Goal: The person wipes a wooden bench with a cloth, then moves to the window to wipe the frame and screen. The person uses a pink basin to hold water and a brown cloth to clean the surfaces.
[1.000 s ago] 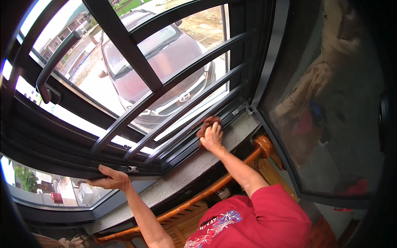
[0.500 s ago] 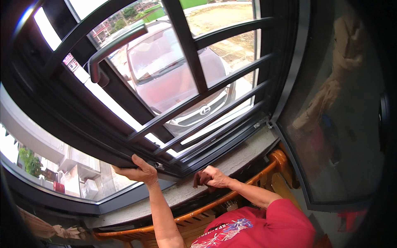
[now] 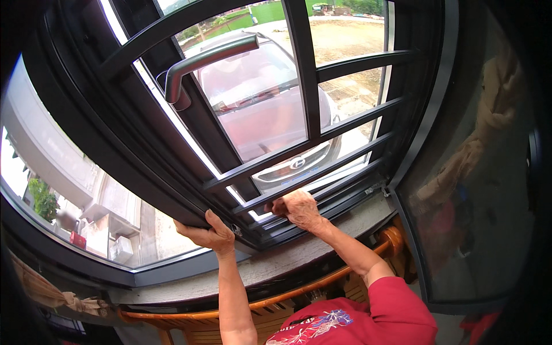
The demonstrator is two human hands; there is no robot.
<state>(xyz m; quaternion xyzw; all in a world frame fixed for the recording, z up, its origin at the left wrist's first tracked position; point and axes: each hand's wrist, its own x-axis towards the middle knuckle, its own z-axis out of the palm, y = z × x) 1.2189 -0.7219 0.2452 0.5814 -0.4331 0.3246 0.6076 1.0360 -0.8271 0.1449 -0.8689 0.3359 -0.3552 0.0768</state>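
Observation:
My left hand [image 3: 210, 233] grips the bottom corner of the black window frame [image 3: 167, 201], thumb on the near face and fingers along the outer side. My right hand [image 3: 302, 210] is closed around a small dark brown cloth [image 3: 277, 207] at the lowest bars [image 3: 287, 187] of the window grille. Only a bit of the cloth shows past the fingers. Higher on the sash is a grey lever handle [image 3: 213, 57], which neither hand touches.
A stone sill [image 3: 322, 241] runs below the frame, with an orange-brown wooden bench [image 3: 282, 296] along it. An opened dark screen panel [image 3: 460, 230] stands at right. Tied curtains [image 3: 69, 299] hang at the left. Outside, a car [image 3: 259, 109] is parked close by.
My right hand has risen from above the sill to the lower grille bars with the cloth. My left hand keeps its grip on the frame. The view has shifted slightly.

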